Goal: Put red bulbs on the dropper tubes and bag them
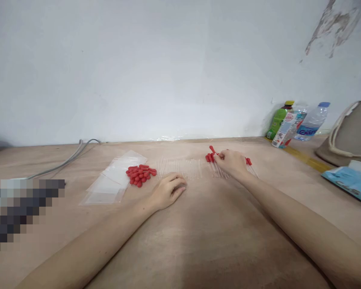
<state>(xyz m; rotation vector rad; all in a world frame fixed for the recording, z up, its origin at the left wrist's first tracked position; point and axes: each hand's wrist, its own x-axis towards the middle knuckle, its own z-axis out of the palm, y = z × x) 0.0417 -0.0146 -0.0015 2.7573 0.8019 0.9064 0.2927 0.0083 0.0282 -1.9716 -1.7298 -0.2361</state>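
My left hand (170,190) rests on the wooden table, loosely curved with thumb and fingers apart, holding nothing. Just beyond it lies a row of thin clear glass tubes (180,166). To its left is a heap of red rubber bulbs (140,174). On the right, my right hand (230,161) is closed in a pinch on a dropper (211,149), whose red bulb pokes up past the fingertips. Under and beside this hand lies a row of droppers (209,158) with red bulbs on clear tubes; the hand covers part of them.
Clear plastic bags (106,185) lie left of the bulbs. A grey cable (75,155) runs to a blurred-out dark object (27,208). At the back right stand a green bottle (277,120), a carton (285,129) and a water bottle (314,122), near a beige bag (351,128) and blue packet (349,182).
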